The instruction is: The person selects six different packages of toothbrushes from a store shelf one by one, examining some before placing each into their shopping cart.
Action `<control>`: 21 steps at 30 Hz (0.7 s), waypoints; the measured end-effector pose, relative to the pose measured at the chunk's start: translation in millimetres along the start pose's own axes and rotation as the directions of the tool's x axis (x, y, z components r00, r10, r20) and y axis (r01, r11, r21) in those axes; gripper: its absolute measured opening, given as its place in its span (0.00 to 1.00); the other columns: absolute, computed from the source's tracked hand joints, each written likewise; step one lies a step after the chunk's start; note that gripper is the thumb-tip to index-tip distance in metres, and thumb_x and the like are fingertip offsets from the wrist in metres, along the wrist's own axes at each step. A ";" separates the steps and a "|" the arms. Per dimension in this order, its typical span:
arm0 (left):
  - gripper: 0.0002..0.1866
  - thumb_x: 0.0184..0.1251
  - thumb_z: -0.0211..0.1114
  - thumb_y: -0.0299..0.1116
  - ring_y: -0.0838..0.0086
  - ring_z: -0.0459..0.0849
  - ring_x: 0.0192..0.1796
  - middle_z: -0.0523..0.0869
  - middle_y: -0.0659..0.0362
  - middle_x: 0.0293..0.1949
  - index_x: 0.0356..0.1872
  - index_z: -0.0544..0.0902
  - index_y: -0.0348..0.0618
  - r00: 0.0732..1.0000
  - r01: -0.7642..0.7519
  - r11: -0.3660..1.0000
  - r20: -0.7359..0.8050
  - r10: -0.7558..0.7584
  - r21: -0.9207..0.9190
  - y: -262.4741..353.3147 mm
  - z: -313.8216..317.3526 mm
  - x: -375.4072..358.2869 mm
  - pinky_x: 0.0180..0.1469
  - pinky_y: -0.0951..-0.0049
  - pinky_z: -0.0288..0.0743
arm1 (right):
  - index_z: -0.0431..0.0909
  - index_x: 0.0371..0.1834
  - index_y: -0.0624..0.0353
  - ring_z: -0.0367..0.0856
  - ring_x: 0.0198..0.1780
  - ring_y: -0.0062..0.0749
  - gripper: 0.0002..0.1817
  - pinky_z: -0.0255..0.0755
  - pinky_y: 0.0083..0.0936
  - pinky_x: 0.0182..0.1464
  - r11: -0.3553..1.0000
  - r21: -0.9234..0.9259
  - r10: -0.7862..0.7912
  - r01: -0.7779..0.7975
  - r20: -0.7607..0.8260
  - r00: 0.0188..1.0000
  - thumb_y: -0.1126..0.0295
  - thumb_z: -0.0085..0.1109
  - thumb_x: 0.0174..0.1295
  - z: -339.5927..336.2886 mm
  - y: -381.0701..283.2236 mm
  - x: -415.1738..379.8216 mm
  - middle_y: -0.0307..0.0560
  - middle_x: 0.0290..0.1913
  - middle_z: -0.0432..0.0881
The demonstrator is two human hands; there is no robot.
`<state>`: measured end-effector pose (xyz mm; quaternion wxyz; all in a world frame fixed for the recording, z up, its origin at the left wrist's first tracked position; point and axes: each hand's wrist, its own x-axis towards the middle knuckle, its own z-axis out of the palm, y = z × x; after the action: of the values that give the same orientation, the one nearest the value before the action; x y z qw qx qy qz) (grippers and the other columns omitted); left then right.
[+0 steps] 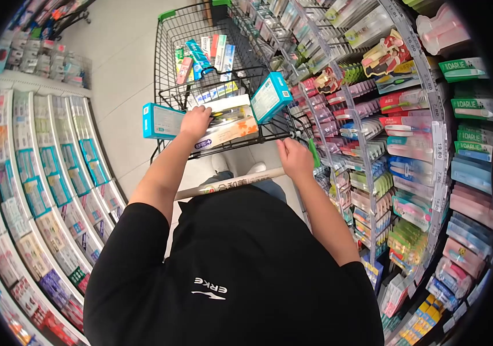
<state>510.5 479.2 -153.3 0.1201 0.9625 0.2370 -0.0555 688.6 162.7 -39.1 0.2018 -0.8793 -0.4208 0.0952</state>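
Observation:
My left hand (pixel 196 121) is curled over the left end of an open carton (pixel 241 128) with an orange flower print, its fingertips at the top opening. Packaged items with dark and yellow parts show inside the carton. It sits at the near end of a black wire shopping cart (pixel 164 63), between two teal boxes (pixel 269 98) (pixel 164 122). My right hand (pixel 296 157) is closed around the right end of the cart's beige push handle (pixel 241 180). Several toothpaste boxes (pixel 219 51) lie deeper in the basket.
Shelves (pixel 44 150) of boxed goods run along the left. On the right, racks of hanging toothbrush packs (pixel 411 127) with price strips (pixel 439 147) stand close to the cart. Pale floor tiles (pixel 122 63) stretch ahead on the left.

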 end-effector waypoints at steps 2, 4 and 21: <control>0.11 0.72 0.70 0.40 0.58 0.87 0.55 0.87 0.55 0.46 0.48 0.83 0.49 0.997 -0.068 0.998 -0.031 0.068 0.006 0.9 11.3 13.8 0.52 0.56 0.84 | 0.78 0.32 0.54 0.86 0.34 0.56 0.20 0.77 0.52 0.36 1.000 -0.006 0.029 -0.029 0.028 0.999 0.52 0.57 0.79 0.4 -0.7 1.0 0.49 0.32 0.85; 0.10 0.72 0.70 0.40 0.59 0.88 0.54 0.87 0.55 0.45 0.47 0.83 0.49 0.993 -0.101 0.994 -0.057 0.103 0.033 5.2 20.3 26.8 0.52 0.56 0.84 | 0.79 0.33 0.55 0.87 0.35 0.56 0.19 0.77 0.53 0.36 1.000 -0.002 0.014 -0.014 0.024 1.000 0.53 0.57 0.79 1.2 -0.6 0.2 0.49 0.33 0.86; 0.16 0.82 0.65 0.33 0.56 0.92 0.35 0.93 0.47 0.40 0.66 0.80 0.47 0.912 -0.040 0.703 -0.314 -0.265 -0.710 33.2 -50.4 3.8 0.39 0.61 0.83 | 0.82 0.37 0.52 0.88 0.37 0.55 0.17 0.79 0.51 0.40 0.996 -0.006 0.093 -0.093 0.086 0.992 0.52 0.57 0.78 4.4 -5.8 -1.3 0.45 0.36 0.89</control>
<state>532.0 465.4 -98.5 0.4231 0.8176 0.3189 0.2257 682.2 166.1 -40.5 0.1779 -0.8932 -0.3880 0.1417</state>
